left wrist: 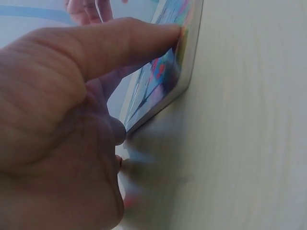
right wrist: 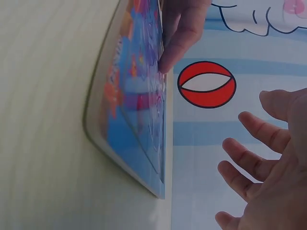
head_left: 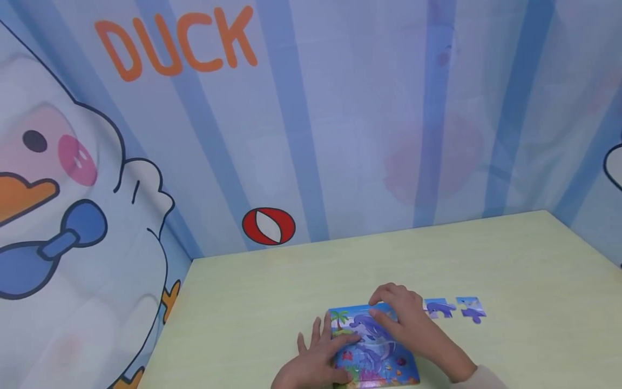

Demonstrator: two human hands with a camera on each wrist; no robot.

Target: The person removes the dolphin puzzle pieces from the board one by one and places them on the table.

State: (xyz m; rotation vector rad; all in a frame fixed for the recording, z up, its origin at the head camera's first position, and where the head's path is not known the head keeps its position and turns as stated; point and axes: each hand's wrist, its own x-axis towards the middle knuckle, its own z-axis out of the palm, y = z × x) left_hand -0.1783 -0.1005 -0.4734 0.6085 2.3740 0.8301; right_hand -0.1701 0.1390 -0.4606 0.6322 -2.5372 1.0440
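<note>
So there's a flat, glossy blue jigsaw puzzle with purple dolphins, a palm tree and a little red crab on it, lying on the pale yellow-green counter right in front of the person. The left hand is spread pretty wide along the puzzle's left side: the thumb is down near the corner closest to the person, the index finger reaches in over the picture, and the other fingers fan out beside the edge. It isn't wrapped around anything; my read is it's there to keep the puzzle from sliding. The right hand is above the far right part, thumb and fingers apart, and in the right wrist view there's nothing between them. Fair warning, that hand covers the far right corner from the head camera, so I honestly can't tell if there's a gap under it. Just past it, on the right, lie a purple-and-white interlocking piece with a dolphin bit on it and a second blue-and-purple knobbed piece, close together but not joined. Both are picture side up and near the right hand, which I'd guess makes them easy to match and grab without the left hand letting go.
</note>
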